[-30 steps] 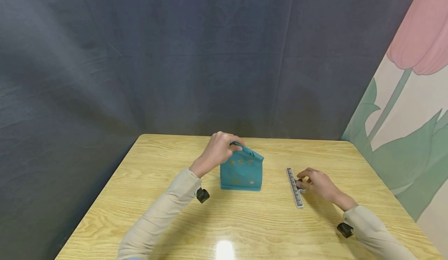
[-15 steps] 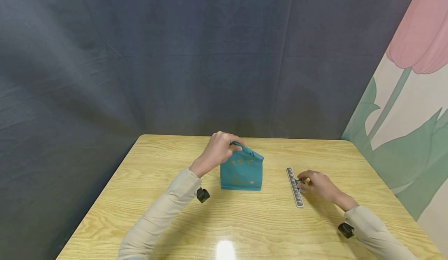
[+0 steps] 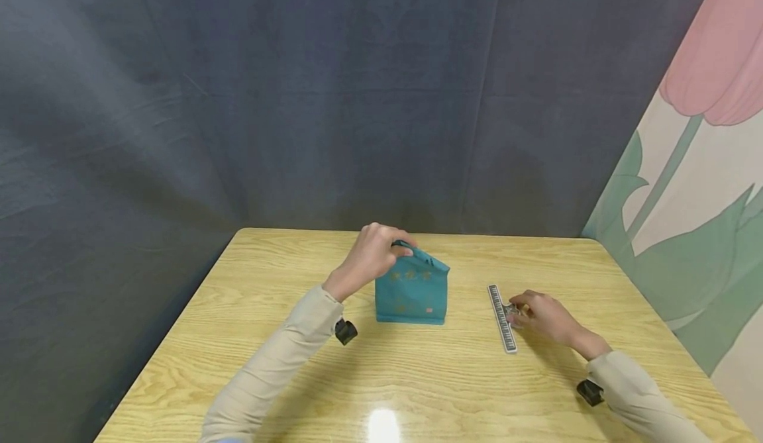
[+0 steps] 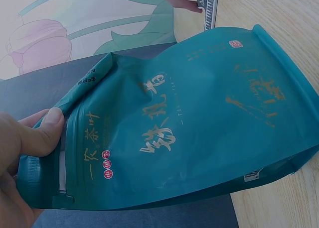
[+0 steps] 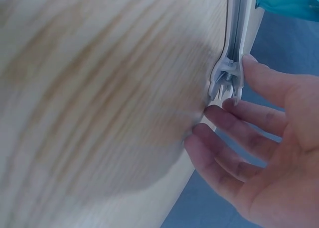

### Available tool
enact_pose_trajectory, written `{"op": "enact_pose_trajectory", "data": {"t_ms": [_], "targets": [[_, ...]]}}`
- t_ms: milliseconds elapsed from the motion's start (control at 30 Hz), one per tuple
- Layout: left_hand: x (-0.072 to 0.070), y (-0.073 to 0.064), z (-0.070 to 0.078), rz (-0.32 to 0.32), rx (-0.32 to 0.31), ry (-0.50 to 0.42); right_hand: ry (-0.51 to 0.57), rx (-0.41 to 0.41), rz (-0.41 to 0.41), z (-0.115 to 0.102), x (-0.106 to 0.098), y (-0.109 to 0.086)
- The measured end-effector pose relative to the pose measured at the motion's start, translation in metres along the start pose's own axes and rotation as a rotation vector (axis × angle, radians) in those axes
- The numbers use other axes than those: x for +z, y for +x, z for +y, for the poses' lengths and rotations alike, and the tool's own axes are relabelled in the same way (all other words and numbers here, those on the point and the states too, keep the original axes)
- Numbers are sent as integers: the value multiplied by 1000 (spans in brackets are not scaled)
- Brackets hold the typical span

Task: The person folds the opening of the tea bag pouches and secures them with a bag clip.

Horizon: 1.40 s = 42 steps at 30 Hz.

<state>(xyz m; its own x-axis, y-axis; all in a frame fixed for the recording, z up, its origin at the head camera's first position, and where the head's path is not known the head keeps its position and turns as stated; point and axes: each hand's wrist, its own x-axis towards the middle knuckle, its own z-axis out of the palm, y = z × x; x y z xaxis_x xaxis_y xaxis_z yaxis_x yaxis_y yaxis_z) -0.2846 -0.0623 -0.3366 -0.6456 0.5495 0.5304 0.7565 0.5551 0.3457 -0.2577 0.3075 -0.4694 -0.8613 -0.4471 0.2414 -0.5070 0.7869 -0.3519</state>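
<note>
A teal tea bag (image 3: 411, 292) with gold lettering stands upright on the table. My left hand (image 3: 374, 252) grips its folded top edge; in the left wrist view the thumb (image 4: 52, 121) presses on the fold. To the right lies a long clip (image 3: 502, 320) with a black-and-white keyboard pattern. My right hand (image 3: 544, 317) reaches its handle from the right. In the right wrist view the thumb (image 5: 266, 81) lies on one side of the clip's handle (image 5: 237, 86), with the index fingertip at the handle's other end and the remaining fingers close to the tabletop.
Under everything is a light wood-grain table (image 3: 441, 383). A dark curtain (image 3: 357, 98) hangs behind its far edge, and a wall (image 3: 703, 231) painted with a pink tulip stands at the right. Black camera mounts (image 3: 346, 331) sit on both wrists.
My right fingers have shifted slightly and drawn in around the clip's handle. The left hand and the tea bag stay where they were.
</note>
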Motion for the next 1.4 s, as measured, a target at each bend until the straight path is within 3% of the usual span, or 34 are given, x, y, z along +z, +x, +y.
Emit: {"op": "enact_pose_trajectory", "data": {"t_ms": [633, 1167, 1400], "targets": [[1, 0, -1, -8, -3, 4, 12, 23, -38, -2, -4, 1], [1, 0, 0, -3, 4, -5, 171, 158, -93, -6, -8, 2], [1, 1, 1, -5, -10, 12, 238, 165, -88, -9, -11, 3]]}}
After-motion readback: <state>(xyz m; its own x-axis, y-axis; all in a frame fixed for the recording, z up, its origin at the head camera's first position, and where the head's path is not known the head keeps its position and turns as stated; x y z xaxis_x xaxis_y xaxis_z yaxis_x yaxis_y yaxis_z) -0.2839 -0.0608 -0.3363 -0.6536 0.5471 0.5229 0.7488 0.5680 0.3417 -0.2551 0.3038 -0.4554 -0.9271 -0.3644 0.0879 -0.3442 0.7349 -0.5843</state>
